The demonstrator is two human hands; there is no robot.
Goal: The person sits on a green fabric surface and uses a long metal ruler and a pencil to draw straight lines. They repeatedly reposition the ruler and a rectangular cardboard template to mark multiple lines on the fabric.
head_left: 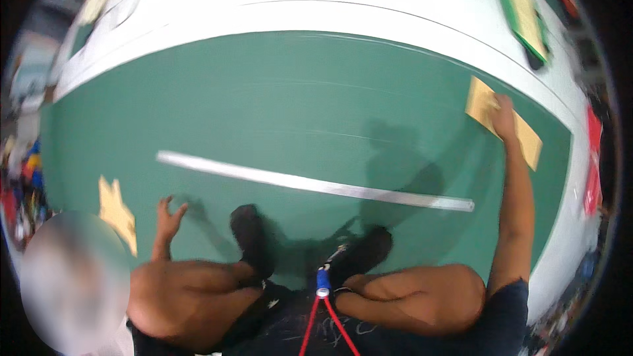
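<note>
A long silver ruler [316,184] lies slantwise across the green mat [264,105] in front of my feet. My left hand [170,219] hovers just beyond my left knee, fingers apart and curved, with nothing in it. Stretched far out to the right, my right hand [504,117] has its fingers closed at a pale yellow rectangular sheet [527,144]. Something small and light-coloured shows at those fingertips, too blurred to name. A jagged yellow piece [117,214] lies at the mat's left side, apart from my left hand.
White floor [297,13] borders the mat. A green-edged yellow pad [523,16] lies at the far right, and a red packet [593,158] sits beyond the right edge. Red cords with a blue clip [323,281] hang before me. A blurred patch covers the lower left.
</note>
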